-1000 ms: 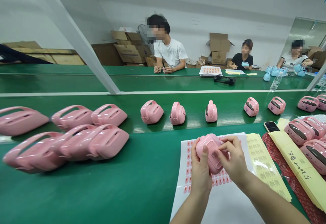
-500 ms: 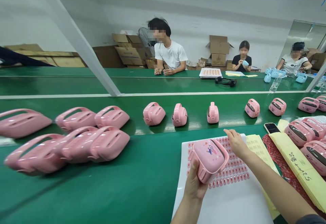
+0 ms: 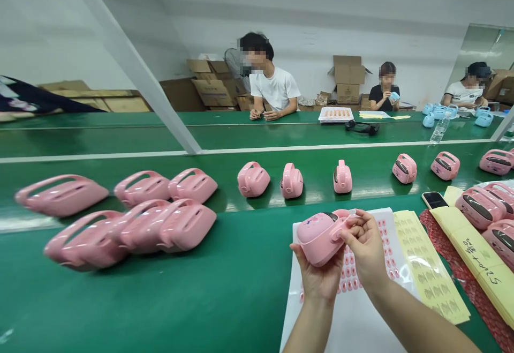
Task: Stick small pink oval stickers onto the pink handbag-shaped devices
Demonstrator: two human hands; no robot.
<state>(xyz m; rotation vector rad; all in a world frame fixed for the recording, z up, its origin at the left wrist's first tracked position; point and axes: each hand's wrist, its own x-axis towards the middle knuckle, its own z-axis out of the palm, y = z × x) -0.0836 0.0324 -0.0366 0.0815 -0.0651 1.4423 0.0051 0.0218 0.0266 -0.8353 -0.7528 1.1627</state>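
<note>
Green desk carries rows of pink cases, with many stickers left on a white sheet. Above it, the left hand's fingers cup one pink case from below while the right hand's fingers pinch its handle.

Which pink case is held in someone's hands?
The pink case cradled in the left hand, with the right hand at its handle; every other pink case lies untouched.
</note>
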